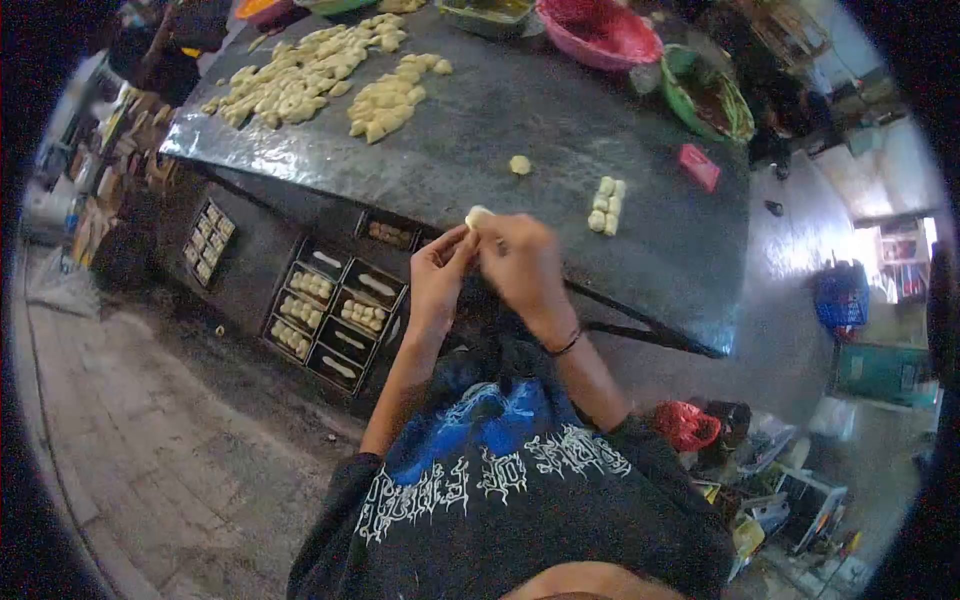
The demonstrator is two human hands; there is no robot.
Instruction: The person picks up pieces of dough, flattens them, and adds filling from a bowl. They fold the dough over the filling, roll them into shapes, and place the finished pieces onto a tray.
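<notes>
My left hand (440, 268) and my right hand (520, 262) meet at the near edge of a dark metal table (560, 120). Both pinch one small pale dough piece (478, 215) between the fingertips. Just beyond it a single round dough ball (520, 165) lies on the table. A short stack of formed pale pieces (606, 204) sits to the right of my hands. Two large heaps of shaped dough pieces (300, 75) (388, 100) lie at the far left of the table.
A red bowl (600, 30) and a green bowl (708, 95) stand at the far right of the table, with a small red block (698, 166) nearer. Trays of pieces (335, 310) sit on a rack under the table. Clutter fills the floor at right.
</notes>
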